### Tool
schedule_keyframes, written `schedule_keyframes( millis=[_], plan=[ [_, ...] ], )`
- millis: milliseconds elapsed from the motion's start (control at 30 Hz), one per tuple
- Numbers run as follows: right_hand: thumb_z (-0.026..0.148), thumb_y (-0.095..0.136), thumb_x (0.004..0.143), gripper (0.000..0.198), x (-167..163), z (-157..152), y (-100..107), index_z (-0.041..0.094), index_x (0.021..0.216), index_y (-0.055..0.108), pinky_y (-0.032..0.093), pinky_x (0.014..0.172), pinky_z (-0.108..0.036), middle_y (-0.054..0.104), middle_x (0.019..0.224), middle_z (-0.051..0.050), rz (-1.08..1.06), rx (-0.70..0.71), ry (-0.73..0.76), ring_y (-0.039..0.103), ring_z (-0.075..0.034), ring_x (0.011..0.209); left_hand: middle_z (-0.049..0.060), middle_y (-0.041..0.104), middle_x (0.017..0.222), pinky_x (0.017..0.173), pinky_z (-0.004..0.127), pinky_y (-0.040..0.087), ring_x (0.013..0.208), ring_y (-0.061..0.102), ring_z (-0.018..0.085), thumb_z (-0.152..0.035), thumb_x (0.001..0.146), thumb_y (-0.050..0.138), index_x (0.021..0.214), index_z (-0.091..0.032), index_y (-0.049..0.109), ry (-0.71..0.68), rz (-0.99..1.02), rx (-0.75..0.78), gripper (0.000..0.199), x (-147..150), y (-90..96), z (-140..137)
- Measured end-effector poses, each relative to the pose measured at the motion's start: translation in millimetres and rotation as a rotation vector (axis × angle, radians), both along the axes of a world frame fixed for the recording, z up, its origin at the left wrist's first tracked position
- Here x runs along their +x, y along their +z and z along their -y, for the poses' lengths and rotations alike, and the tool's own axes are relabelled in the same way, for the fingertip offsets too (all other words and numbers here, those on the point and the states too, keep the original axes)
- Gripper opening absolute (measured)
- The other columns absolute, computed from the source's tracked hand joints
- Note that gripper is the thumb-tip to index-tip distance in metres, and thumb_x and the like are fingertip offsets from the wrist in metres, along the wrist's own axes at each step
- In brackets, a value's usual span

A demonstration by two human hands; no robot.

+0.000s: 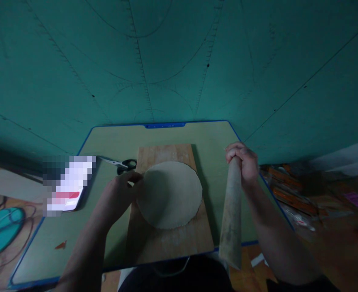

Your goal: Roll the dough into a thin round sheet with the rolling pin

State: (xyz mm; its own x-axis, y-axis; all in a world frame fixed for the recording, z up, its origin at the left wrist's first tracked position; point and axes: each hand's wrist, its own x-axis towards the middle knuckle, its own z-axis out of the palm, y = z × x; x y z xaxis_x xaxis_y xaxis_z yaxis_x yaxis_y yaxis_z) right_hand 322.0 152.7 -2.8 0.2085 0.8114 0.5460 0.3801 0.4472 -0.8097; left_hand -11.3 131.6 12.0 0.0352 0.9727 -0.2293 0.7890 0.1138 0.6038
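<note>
A round, flat sheet of dough lies on a wooden board, its edge slightly ragged. At the dough's upper left rim, my left hand has thumb and fingers pinched together on the edge; the fingertips are partly hidden. My right hand is wrapped round the far end of a thick wooden rolling pin. That pin is held to the right of the board, its near end reaching past the table's front edge. Black-handled scissors lie just beyond my left hand.
The board rests on a pale table with a blue rim, set against a green wall. A phone with a lit, blurred screen stands at the left. Bagged items lie on the floor at right, and a teal round object at left.
</note>
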Motion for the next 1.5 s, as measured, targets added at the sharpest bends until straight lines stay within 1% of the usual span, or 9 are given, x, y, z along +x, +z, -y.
schedule_keyframes(
  millis=[400,600,800,900,1000,1100,1233,1367,1500],
  plan=[
    [0.042,0.043,0.086,0.041,-1.1,2.0,2.7,0.027,0.049,0.053,0.042,0.069,-0.039,0.053,0.057,-0.004,0.000,-0.005,0.023,0.055,-0.023,0.070,0.008,0.074,0.084,0.066,0.032,0.046,0.075,0.068,0.025,-0.043,0.078,0.048,0.090,-0.020,0.072,0.012,-0.096,0.107,0.035,3.9,8.1,-9.6],
    [0.048,0.042,0.088,0.046,-1.2,3.8,4.5,0.027,0.048,0.052,0.041,0.068,-0.039,0.054,0.058,-0.004,0.043,-0.025,0.024,0.054,-0.024,0.070,0.009,0.076,0.092,0.068,0.032,0.048,0.082,0.071,0.027,-0.046,0.083,0.047,0.104,-0.020,0.073,0.023,-0.118,0.167,0.042,-7.8,-3.3,-9.0],
    [0.039,0.045,0.085,0.040,-0.4,3.3,2.5,0.027,0.048,0.056,0.040,0.066,-0.039,0.056,0.059,-0.004,0.049,-0.013,0.045,0.055,-0.024,0.070,0.009,0.076,0.101,0.065,0.029,0.049,0.076,0.070,0.023,-0.043,0.090,0.042,0.113,-0.020,0.073,0.032,-0.190,0.263,0.045,-20.6,-12.2,9.9],
    [0.034,0.047,0.082,0.036,-0.6,2.5,1.1,0.027,0.048,0.056,0.040,0.064,-0.038,0.056,0.059,-0.003,0.028,-0.017,0.062,0.054,-0.023,0.068,0.009,0.075,0.107,0.064,0.028,0.048,0.076,0.070,0.021,-0.035,0.094,0.038,0.127,-0.022,0.069,-0.054,-0.215,0.294,0.047,-17.5,-15.0,20.1],
    [0.033,0.047,0.082,0.035,-0.3,1.4,-2.3,0.027,0.048,0.056,0.040,0.064,-0.038,0.056,0.059,-0.003,0.006,-0.029,0.056,0.055,-0.023,0.068,0.009,0.075,0.106,0.063,0.028,0.048,0.079,0.072,0.022,-0.032,0.095,0.036,0.133,-0.025,0.066,-0.177,-0.261,0.234,0.048,-16.2,-18.3,26.1],
    [0.032,0.046,0.083,0.035,-2.7,0.8,-6.7,0.027,0.049,0.054,0.040,0.063,-0.038,0.055,0.058,-0.003,0.024,-0.048,0.054,0.054,-0.023,0.067,0.010,0.075,0.107,0.062,0.029,0.048,0.081,0.073,0.023,-0.032,0.097,0.035,0.138,-0.025,0.062,-0.188,-0.310,0.205,0.049,-17.8,-15.8,27.5],
    [0.025,0.043,0.086,0.036,-20.7,0.5,-4.5,0.026,0.051,0.049,0.036,0.062,-0.036,0.053,0.057,-0.002,0.235,-0.038,0.078,0.051,-0.021,0.065,0.012,0.076,0.107,0.060,0.028,0.048,0.076,0.073,0.024,-0.036,0.098,0.036,0.146,-0.021,0.053,-0.103,-0.378,0.253,0.052,-11.3,-0.9,20.0],
    [0.024,0.041,0.090,0.036,-48.7,-1.5,8.5,0.026,0.054,0.043,0.035,0.065,-0.036,0.052,0.057,-0.002,0.562,0.025,0.126,0.049,-0.021,0.065,0.014,0.078,0.101,0.066,0.034,0.050,0.083,0.075,0.031,-0.040,0.102,0.035,0.143,-0.024,0.056,-0.240,-0.517,0.185,0.050,0.7,8.5,5.9],
    [0.028,0.038,0.094,0.038,-68.6,-10.8,16.5,0.026,0.056,0.041,0.037,0.069,-0.035,0.054,0.059,-0.003,0.725,-0.078,0.056,0.052,-0.021,0.068,0.012,0.079,0.094,0.067,0.035,0.052,0.083,0.076,0.032,-0.041,0.103,0.031,0.137,-0.027,0.062,-0.261,-0.565,0.099,0.048,-6.8,6.2,7.6]
  ],
)
